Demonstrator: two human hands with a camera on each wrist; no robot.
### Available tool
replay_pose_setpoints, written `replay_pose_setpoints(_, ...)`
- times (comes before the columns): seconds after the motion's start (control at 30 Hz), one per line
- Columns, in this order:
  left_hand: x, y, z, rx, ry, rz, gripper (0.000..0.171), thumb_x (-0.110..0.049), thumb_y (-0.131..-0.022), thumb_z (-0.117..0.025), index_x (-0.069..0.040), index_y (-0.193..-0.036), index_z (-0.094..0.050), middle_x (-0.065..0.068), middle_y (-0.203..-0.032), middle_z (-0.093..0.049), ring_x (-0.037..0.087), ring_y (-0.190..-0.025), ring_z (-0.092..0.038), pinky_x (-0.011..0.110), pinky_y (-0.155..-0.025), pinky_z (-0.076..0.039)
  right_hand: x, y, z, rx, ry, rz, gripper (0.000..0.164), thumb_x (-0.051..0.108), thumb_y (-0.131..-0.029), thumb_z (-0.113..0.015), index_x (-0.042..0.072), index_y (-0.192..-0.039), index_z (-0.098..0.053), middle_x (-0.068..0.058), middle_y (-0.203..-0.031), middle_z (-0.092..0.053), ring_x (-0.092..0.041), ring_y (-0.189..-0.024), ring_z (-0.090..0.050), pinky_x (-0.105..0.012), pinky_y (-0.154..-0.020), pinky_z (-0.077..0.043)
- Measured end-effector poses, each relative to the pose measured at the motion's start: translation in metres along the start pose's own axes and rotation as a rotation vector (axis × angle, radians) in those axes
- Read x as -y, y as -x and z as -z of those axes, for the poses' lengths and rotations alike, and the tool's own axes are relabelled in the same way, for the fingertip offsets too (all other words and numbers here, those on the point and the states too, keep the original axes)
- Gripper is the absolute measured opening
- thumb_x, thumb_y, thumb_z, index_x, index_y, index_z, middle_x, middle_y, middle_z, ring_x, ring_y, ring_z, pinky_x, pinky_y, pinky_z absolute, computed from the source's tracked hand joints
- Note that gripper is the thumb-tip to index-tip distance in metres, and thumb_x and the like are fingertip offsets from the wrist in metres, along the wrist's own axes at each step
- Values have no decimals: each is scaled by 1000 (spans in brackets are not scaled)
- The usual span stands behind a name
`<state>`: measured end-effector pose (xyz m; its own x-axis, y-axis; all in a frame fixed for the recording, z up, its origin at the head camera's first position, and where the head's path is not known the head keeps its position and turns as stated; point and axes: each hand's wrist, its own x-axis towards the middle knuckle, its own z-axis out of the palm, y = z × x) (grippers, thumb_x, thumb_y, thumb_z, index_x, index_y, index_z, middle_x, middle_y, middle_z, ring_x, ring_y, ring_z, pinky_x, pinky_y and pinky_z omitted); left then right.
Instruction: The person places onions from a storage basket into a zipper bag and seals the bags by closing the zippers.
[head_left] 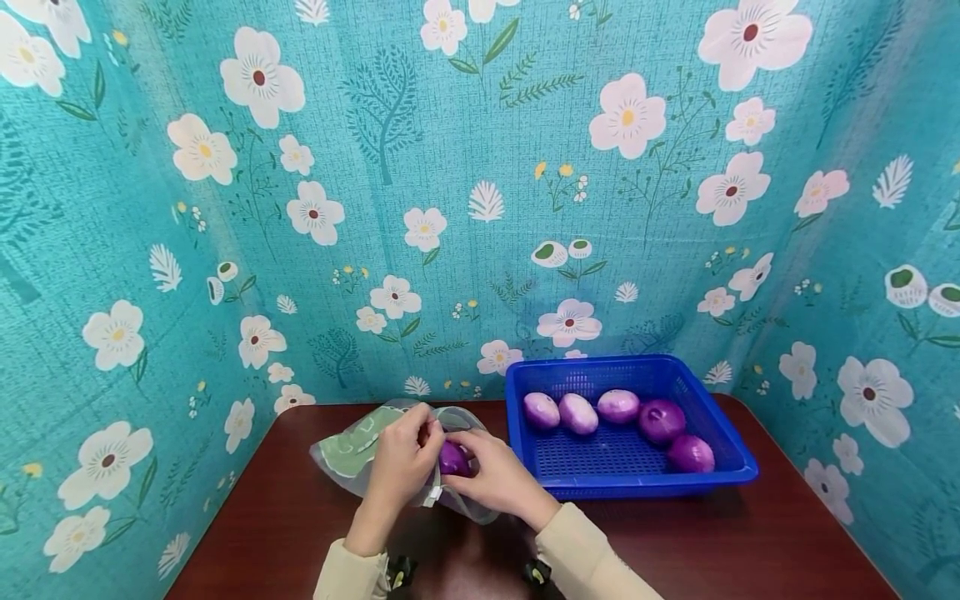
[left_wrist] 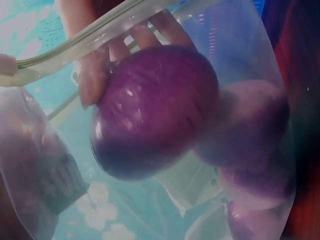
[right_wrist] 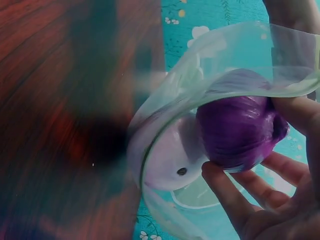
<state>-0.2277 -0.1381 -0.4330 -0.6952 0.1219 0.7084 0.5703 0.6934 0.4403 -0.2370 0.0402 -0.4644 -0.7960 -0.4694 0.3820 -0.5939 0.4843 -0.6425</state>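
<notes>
My right hand (head_left: 495,477) grips a purple onion (right_wrist: 237,127), thumb on one side and fingers on the other, at the mouth of a clear zip bag (head_left: 348,442) with green print. The bag's edge crosses in front of the onion in the right wrist view. With its fingers curled, my left hand (head_left: 408,447) pinches the bag's rim beside the onion. Through the plastic in the left wrist view, several more purple-and-white onions (left_wrist: 245,125) show inside the bag. One pale onion (right_wrist: 172,155) lies just below the held one in the right wrist view.
To the right of the bag stands a blue plastic basket (head_left: 630,482) holding several purple onions (head_left: 662,421). Both rest on a dark red-brown table (head_left: 277,517). A teal floral cloth (head_left: 450,275) hangs behind and at both sides.
</notes>
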Motion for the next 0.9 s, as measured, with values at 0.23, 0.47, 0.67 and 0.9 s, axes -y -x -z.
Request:
replay_pose_setpoints(0.23,-1,0,0,-2,-7,8,22,-8,-90,-67,-18,-78,-52,-11,-67,-42,2,-59,-40,19,-52,-38,1,-3,-2,38,-76,10,53,27,-89,-81,13,-137,-63,-8,-126,-70,-24,-107,-73,-34,-89,-60)
replay_pose_setpoints(0.47,-1,1,0,-14,2,7,22,-8,-90,-68,-17,-78,-52,-11,-66,-41,1,-59,-40,19,-52,-39,0,-7,-9,-22,-69,26,43,19,-88,-81,11,-128,-67,-9,-120,-72,-24,-100,-75,-30,-85,-60)
replay_pose_setpoints(0.67,-1,0,0,-24,5,1,21,-7,-90,-68,-17,-79,-53,-11,-67,-42,1,-59,-41,19,-52,-39,1,-10,-15,-35,-30,48,38,8,-85,-80,7,-122,-70,-11,-113,-71,-23,-90,-75,-26,-79,-60)
replay_pose_setpoints(0.9,0,-2,0,-41,-4,-19,22,-7,-89,-67,-17,-77,-52,-9,-67,-43,2,-60,-40,20,-54,-37,1,-7,-16,60,-95,41,35,4,-90,-73,8,-125,-70,-9,-118,-73,-23,-100,-75,-26,-85,-59)
